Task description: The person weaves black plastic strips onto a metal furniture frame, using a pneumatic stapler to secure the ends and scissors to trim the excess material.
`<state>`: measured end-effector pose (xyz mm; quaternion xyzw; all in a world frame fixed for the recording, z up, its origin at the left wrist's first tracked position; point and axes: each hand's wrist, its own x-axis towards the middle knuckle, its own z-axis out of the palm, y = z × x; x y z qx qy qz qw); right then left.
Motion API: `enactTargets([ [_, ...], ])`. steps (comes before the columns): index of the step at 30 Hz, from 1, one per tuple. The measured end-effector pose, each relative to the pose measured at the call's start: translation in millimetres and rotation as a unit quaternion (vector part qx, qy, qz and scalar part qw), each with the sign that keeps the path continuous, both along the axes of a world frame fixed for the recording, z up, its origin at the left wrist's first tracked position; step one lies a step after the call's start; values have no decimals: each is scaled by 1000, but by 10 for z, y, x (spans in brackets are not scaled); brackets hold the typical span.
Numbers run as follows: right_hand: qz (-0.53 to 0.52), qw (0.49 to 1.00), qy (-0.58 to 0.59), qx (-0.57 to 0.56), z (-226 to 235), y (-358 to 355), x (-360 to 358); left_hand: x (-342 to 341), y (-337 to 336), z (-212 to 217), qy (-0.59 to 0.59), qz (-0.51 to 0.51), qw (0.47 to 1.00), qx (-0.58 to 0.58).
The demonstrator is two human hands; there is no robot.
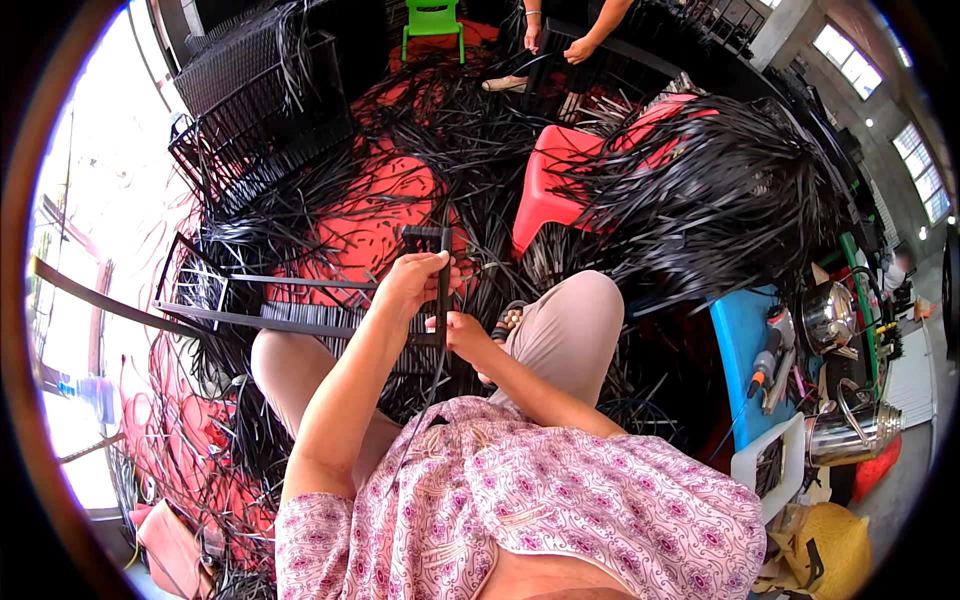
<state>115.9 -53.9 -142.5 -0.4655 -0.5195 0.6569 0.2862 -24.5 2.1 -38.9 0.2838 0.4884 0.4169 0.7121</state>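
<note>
A black frame (445,290) with a strip-wound lower part rests across my knees. My left hand (418,278) is closed round its upright bar near the top corner, thumb on the bar. Lower on the same bar, my right hand (466,336) is closed, with fingertips showing on the bar's left side. Whether it also pinches a strip cannot be made out. A thin black strip (428,400) hangs from the bar's lower end onto my patterned shirt. The frame's long rails (270,322) run off to the left past my forearm.
Loose black strips (700,200) cover a red stool (548,185) and much of the red floor. Black woven frames (260,120) are stacked far left. On the right, a blue stool (740,350) holds a screwdriver-like tool (765,365). Another person's hands (580,48) work at the back.
</note>
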Motion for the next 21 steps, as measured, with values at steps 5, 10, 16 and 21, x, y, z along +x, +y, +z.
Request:
enactTargets([
  [5, 2, 999, 22, -30, 171, -45, 9, -4, -6, -6, 6, -2, 1000, 3],
  [10, 8, 999, 26, -24, 94, -33, -18, -11, 0, -17, 3, -10, 1000, 6],
  [16, 13, 999, 17, -43, 68, -14, -15, -7, -2, 3, 3, -3, 1000, -2],
  [21, 18, 999, 31, -30, 28, -1, -27, -12, -15, 10, 4, -1, 1000, 3],
])
